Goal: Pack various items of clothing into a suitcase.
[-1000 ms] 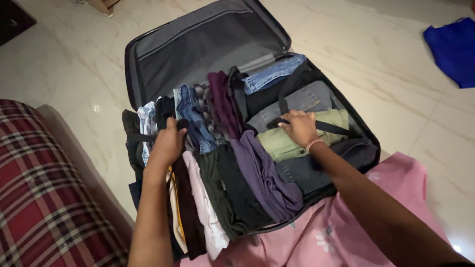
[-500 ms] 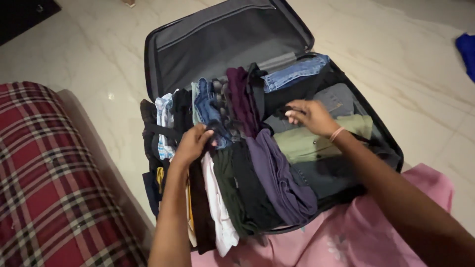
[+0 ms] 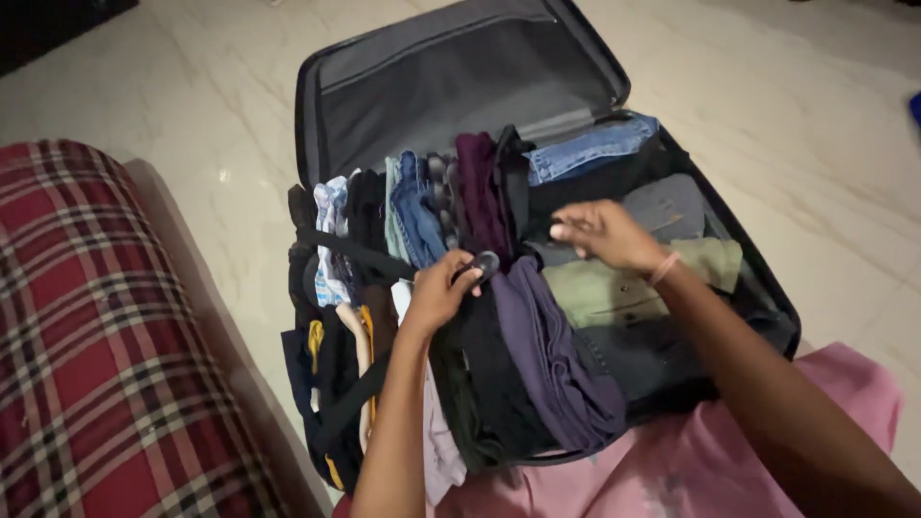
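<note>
A red plaid cushion [image 3: 86,326] lies at the left on the pale marble floor [image 3: 815,125] — pink flowered cloth [image 3: 672,470] spread below

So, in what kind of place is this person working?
Probably a room in a home: a packed suitcase lies open on a pale marble-like floor, beside a red plaid upholstered seat. Both hands are at its straps.

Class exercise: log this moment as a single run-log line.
left hand: grips strap buckle | right hand: on other strap end | suitcase: open, full of folded clothes
</note>
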